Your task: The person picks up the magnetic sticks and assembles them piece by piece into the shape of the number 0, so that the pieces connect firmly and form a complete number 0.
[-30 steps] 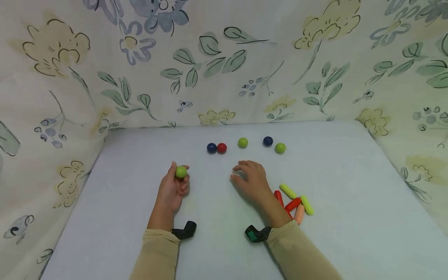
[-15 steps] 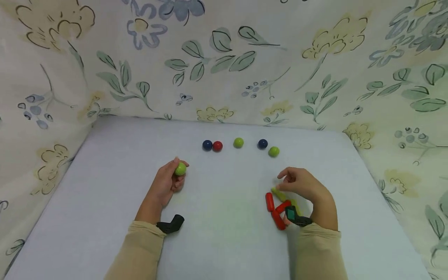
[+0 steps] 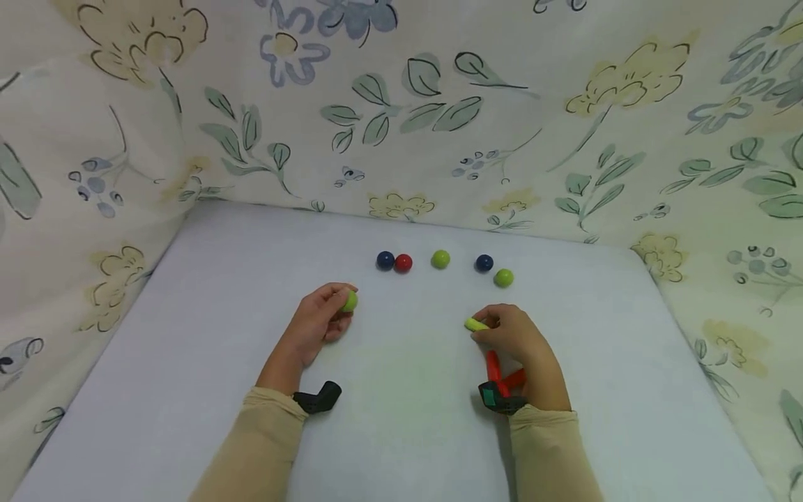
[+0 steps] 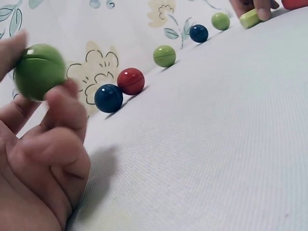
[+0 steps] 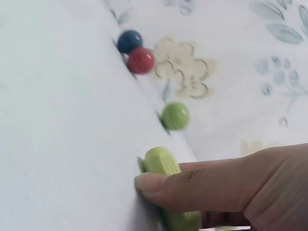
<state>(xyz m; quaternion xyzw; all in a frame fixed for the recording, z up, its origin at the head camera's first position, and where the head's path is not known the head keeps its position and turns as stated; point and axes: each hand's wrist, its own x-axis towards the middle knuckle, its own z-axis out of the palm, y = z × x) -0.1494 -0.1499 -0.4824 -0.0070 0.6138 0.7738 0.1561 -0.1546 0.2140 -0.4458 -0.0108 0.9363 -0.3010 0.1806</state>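
My left hand (image 3: 314, 322) holds a glossy green ball (image 3: 350, 302) above the left-middle of the table. In the left wrist view that ball (image 4: 39, 74) sits between thumb and fingertips, with a seam line round it. My right hand (image 3: 516, 333) pinches a yellow-green ribbed stick (image 3: 474, 325) between thumb and fingers, low over the table. The right wrist view shows the thumb pressed across the stick (image 5: 162, 160). Just below this hand lie red sticks (image 3: 493, 364), partly covered by the wrist and its black camera. Other sticks of the pile are hidden there.
Along the back stand a blue ball (image 3: 385, 261) and a red ball (image 3: 403, 263) touching, then a green ball (image 3: 441, 259), another blue ball (image 3: 484, 263) and another green ball (image 3: 504, 277). Flowered cloth (image 3: 401, 139) rises behind the white table (image 3: 389, 432).
My right hand has moved right to the sticks, taken the yellow-green one and shifted slightly left with it. My left hand keeps the green ball and has turned more palm-down.
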